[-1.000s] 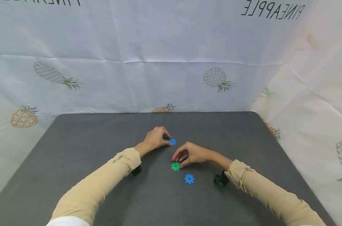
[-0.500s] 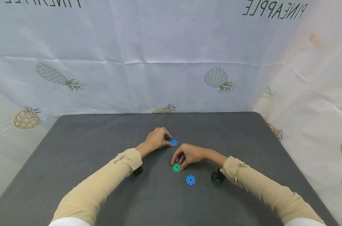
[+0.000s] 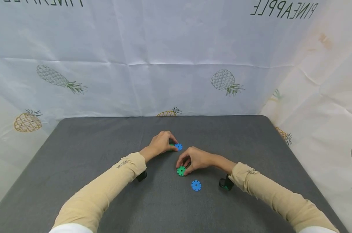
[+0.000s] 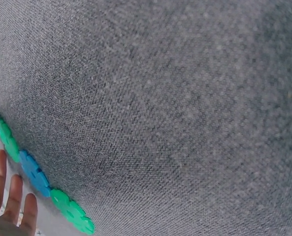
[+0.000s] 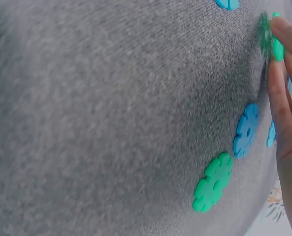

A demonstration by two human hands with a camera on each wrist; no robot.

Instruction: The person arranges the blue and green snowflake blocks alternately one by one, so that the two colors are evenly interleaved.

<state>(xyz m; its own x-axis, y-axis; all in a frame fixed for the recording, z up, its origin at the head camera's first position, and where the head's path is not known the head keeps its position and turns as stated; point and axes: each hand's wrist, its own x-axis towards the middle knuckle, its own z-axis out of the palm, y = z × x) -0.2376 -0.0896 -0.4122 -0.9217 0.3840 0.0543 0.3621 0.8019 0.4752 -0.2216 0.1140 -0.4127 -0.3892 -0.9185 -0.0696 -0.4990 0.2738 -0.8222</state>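
Hands: two; left hand [image 3: 160,142] far, right hand [image 3: 199,158] nearer and to its right.
Discs in head view: four notched discs, two blue and two green, at one grey table [image 3: 152,210].
Left grip: thumb and forefinger narrowed on opposite edges of the far blue disc [image 3: 179,147]; a partly covered green disc [image 3: 171,145] shows beneath them.
Right grip: thumb and fingertips pinch the held green disc [image 3: 180,171]; whether it touches the table cannot be told.
Near blue disc [image 3: 196,185]: flat, untouched, nearer and to the right of the held green disc.
Left wrist view: three discs clearly in a row, an inner green disc [image 4: 8,140], a middle blue disc [image 4: 35,173] and an outer green disc [image 4: 72,211].
Right wrist view: one lying blue disc [image 5: 246,131] just beside one lying green disc [image 5: 213,182].
Change over half a second: right hand and held green disc sit slightly farther; left hand, far blue disc and near blue disc keep their places.
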